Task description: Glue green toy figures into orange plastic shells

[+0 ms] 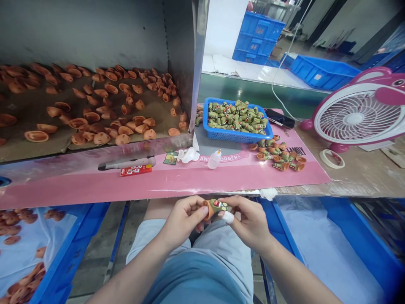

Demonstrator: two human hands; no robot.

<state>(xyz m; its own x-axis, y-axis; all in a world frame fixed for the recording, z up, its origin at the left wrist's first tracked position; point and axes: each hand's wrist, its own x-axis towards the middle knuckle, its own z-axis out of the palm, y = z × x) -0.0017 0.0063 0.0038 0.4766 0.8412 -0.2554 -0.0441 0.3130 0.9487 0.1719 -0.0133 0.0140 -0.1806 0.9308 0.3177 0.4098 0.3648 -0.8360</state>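
Pinching a hollow orange cup-shaped piece [207, 210] in the left grip [186, 217] and, against it, a small green figurine [218, 205] with red-and-white markings in the right grip [251, 221], over the lap [218, 242] beside a brown table [357, 179] spread with a pink sheet [177, 183]. Facing a translucent plastic squeeze bottle [214, 160], a blue plastic basket [236, 136] of green figurines [230, 116], and loose orange-and-green pieces [277, 158] near a pink-and-white fan [354, 118].

Figurine [216, 206] green and orange, marked red and yellow; basket [236, 136] blue; mat [177, 180] pink.
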